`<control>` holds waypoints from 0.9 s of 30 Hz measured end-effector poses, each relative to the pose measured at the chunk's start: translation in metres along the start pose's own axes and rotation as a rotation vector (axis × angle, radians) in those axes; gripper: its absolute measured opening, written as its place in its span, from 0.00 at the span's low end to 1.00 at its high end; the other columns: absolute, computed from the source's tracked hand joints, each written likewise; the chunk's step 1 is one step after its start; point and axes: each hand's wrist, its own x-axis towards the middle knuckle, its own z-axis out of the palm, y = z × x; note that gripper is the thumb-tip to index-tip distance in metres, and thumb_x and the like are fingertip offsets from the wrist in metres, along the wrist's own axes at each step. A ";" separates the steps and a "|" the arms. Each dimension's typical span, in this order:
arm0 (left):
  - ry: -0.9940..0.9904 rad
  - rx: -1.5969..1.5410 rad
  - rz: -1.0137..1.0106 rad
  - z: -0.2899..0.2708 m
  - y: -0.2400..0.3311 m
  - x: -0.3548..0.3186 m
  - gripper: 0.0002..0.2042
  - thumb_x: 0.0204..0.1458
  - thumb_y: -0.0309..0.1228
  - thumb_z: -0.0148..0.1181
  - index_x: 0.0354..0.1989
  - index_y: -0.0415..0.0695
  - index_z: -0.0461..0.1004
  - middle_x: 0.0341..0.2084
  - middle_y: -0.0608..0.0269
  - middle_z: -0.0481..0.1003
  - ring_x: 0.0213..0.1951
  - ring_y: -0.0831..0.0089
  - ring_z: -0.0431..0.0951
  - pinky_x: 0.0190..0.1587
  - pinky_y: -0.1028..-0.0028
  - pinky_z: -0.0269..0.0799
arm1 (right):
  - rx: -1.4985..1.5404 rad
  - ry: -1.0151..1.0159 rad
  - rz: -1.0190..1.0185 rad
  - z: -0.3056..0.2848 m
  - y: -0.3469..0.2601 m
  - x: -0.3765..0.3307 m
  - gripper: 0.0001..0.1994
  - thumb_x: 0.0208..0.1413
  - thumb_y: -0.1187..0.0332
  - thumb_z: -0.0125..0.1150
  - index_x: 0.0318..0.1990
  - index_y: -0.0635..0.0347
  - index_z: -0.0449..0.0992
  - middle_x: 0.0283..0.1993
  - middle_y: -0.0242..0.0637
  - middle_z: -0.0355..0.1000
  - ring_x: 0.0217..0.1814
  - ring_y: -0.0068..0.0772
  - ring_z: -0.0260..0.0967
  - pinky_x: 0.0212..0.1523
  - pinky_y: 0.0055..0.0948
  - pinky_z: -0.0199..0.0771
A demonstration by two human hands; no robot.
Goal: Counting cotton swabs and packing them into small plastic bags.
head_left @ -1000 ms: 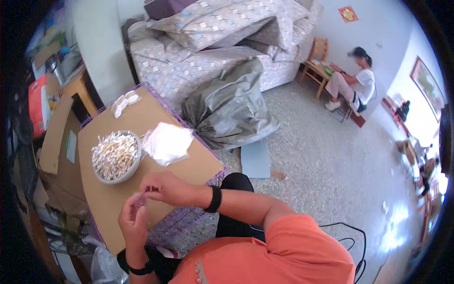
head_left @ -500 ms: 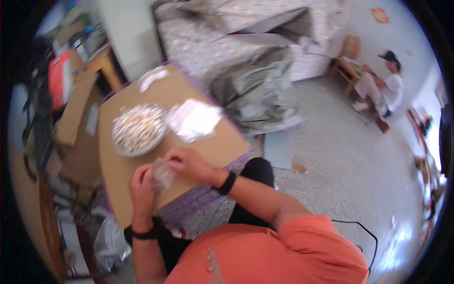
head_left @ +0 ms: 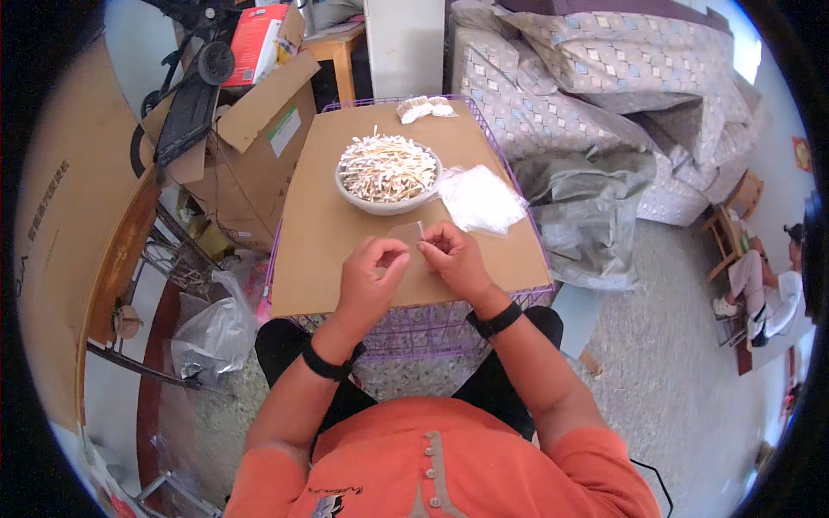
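A small clear plastic bag (head_left: pixel 406 231) stands up between my hands, over the near part of the cardboard tabletop (head_left: pixel 332 259). The thumb and fingers of my right hand (head_left: pixel 456 262) pinch its right edge. My left hand (head_left: pixel 371 274) is curled with thumb and fingertips close together at the bag's lower left edge; the exact contact there is hard to see. Just beyond my hands is a round bowl (head_left: pixel 389 207) heaped with cotton swabs (head_left: pixel 389 168). To its right lies a stack of clear plastic bags (head_left: pixel 484 200).
Small bundles of swabs (head_left: pixel 425 109) lie at the table's far edge. A purple wire frame (head_left: pixel 414 332) supports the cardboard. Left are an open carton (head_left: pixel 259 164) and a plastic sack (head_left: pixel 216 332); right, a grey-green cover (head_left: pixel 591 207). A person (head_left: pixel 777 293) sits far right.
The view has swung left and steadied, so the table now sits near the middle. Both hands stay close together at the small bag, which shows more sharply now.
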 end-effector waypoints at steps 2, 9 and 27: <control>0.006 -0.067 -0.052 0.013 -0.012 0.002 0.07 0.48 0.23 0.61 0.37 0.40 0.75 0.34 0.58 0.74 0.38 0.64 0.76 0.43 0.70 0.71 | -0.036 0.000 -0.023 -0.001 0.005 -0.001 0.06 0.53 0.72 0.63 0.36 0.62 0.73 0.28 0.27 0.72 0.28 0.14 0.66 0.30 0.19 0.69; 0.235 0.550 0.623 0.014 0.008 0.008 0.06 0.49 0.26 0.61 0.35 0.39 0.75 0.31 0.55 0.74 0.35 0.59 0.75 0.39 0.67 0.72 | 0.096 0.014 -0.006 -0.003 0.003 -0.011 0.06 0.54 0.74 0.63 0.37 0.61 0.73 0.30 0.25 0.72 0.29 0.12 0.65 0.30 0.17 0.68; 0.100 0.094 0.046 0.018 -0.023 0.010 0.10 0.47 0.31 0.66 0.35 0.41 0.77 0.28 0.58 0.74 0.33 0.66 0.75 0.35 0.68 0.71 | -0.214 -0.099 -0.125 0.004 -0.006 -0.006 0.09 0.52 0.75 0.64 0.41 0.61 0.76 0.31 0.32 0.71 0.31 0.20 0.69 0.33 0.21 0.71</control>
